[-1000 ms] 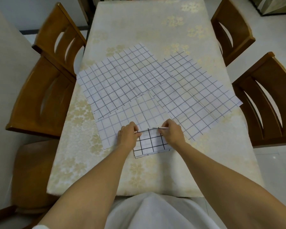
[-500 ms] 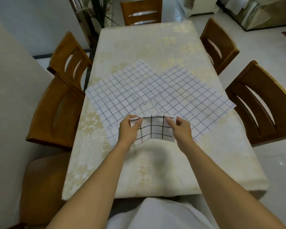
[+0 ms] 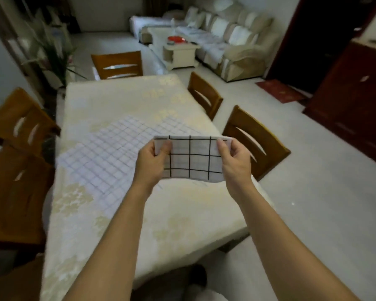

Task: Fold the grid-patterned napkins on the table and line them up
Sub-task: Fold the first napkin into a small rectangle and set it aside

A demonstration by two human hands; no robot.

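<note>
Napkin [image 3: 193, 161] pinched by left hand [image 3: 151, 167] and right hand [image 3: 235, 165].

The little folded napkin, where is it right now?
In the head view the folded napkin hangs mid-frame above the table, top corners pinched by the left hand and the right hand; the unfolded napkins lie flat to its left.

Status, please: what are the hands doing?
Left hand, right hand pinch top corners of folded napkin. Held above table. Unfolded napkins lie beyond; nothing blocking.

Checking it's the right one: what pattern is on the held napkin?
The folded napkin is white with a bold black grid; head view shows it best.
</note>
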